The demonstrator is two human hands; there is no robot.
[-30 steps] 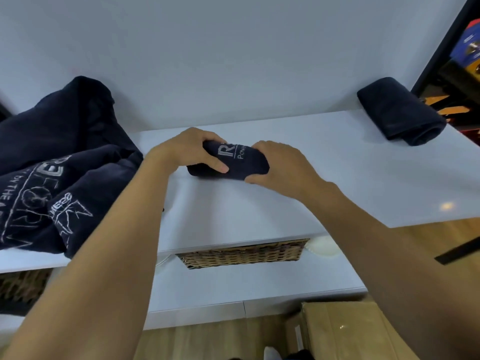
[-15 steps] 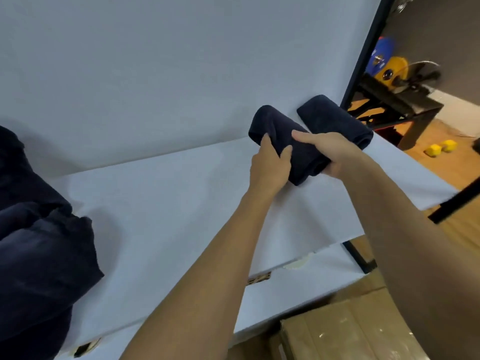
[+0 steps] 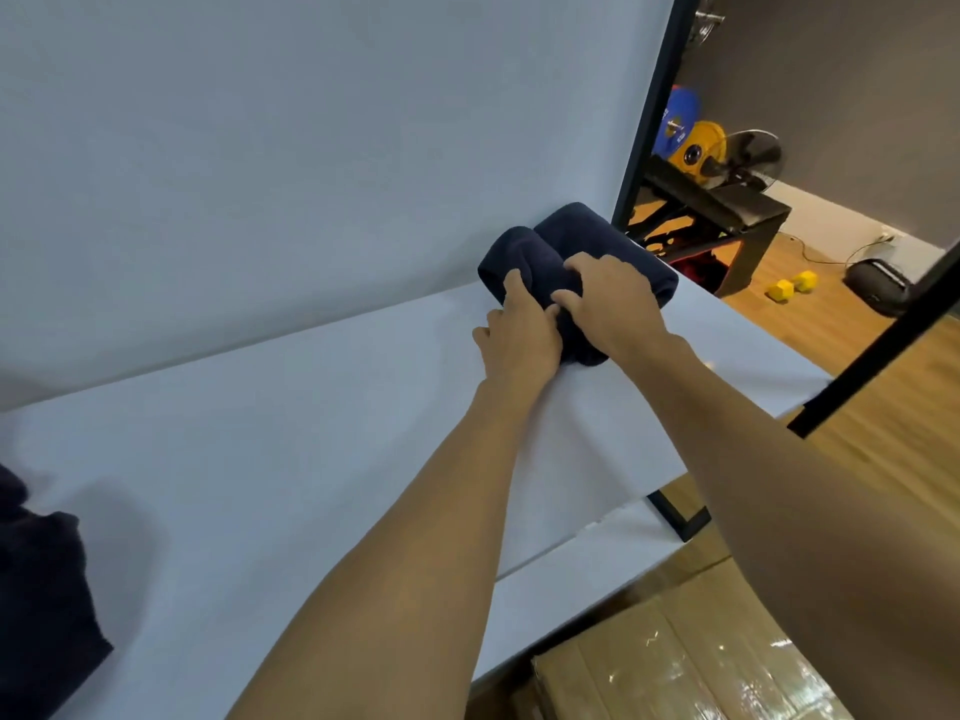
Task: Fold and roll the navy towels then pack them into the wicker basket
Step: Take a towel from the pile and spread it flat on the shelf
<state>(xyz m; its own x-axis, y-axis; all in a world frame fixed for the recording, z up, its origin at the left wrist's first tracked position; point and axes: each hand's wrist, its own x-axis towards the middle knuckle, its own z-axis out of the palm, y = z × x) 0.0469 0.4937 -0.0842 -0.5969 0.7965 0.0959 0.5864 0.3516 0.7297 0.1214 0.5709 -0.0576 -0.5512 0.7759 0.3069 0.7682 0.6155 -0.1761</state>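
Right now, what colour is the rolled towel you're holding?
The rolled towel is plain navy; head view.
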